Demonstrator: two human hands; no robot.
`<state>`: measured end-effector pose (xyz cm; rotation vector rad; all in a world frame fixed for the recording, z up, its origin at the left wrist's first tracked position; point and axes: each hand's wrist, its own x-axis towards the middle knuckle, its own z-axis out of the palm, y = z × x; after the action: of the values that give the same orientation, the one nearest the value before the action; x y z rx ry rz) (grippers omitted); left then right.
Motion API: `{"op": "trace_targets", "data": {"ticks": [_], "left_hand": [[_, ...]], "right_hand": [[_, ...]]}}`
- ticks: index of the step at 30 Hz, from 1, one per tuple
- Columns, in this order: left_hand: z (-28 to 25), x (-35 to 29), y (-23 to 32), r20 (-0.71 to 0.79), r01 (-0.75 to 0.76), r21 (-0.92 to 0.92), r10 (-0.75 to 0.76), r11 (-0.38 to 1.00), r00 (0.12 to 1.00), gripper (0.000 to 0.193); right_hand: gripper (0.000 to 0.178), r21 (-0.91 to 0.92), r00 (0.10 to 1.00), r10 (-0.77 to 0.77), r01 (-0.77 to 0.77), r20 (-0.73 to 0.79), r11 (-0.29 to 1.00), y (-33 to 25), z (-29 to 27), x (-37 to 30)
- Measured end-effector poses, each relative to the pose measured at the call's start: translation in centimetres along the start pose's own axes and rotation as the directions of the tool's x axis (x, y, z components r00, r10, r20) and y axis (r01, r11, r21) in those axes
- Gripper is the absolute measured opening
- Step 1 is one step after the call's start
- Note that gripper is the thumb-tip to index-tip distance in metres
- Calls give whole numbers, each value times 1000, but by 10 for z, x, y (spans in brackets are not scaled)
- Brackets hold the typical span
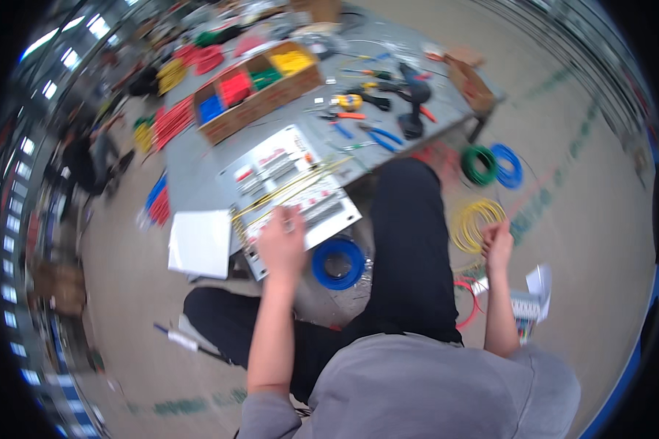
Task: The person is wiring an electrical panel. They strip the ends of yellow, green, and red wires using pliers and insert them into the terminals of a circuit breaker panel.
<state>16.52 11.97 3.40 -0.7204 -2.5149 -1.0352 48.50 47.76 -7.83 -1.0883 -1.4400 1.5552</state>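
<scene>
A white mounting panel (300, 192) with rows of grey terminal strips and red parts lies tilted at the table's near edge. Yellow wires (300, 186) run across it. My left hand (282, 238) is over the panel's near part, its fingers curled; what they hold, if anything, is too blurred to make out. Off to the right, my right hand (498, 247) is raised beside a coil of yellow wire (477, 223), its thumb and fingers drawn together. Whether the wire passes between them I cannot tell.
A cardboard box (260, 95) of coloured parts stands on the grey table (198, 172), with a cordless drill (414, 110) and blue pliers (381, 136) to its right. On the floor lie blue (338, 263) and green coils (479, 164). White paper (200, 243) lies left of the panel.
</scene>
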Motion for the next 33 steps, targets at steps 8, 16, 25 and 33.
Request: {"op": "trace_targets", "data": {"ticks": [8,16,25,33], "left_hand": [[7,-81,98,603,602,-793,17,-95,797,36],[-41,-75,62,724,532,-438,66,-725,687,33],[-53,-81,68,716,364,-460,-96,-810,691,30],[-30,-104,80,651,413,-577,-92,-705,753,29]], "right_hand": [[67,-291,429,130,337,894,895,-122,93,-166],[64,-473,336,353,410,873,780,-118,104,-203],[64,-419,243,343,462,907,782,-111,102,-215],[43,-284,177,297,-94,938,954,-97,123,-211]]}}
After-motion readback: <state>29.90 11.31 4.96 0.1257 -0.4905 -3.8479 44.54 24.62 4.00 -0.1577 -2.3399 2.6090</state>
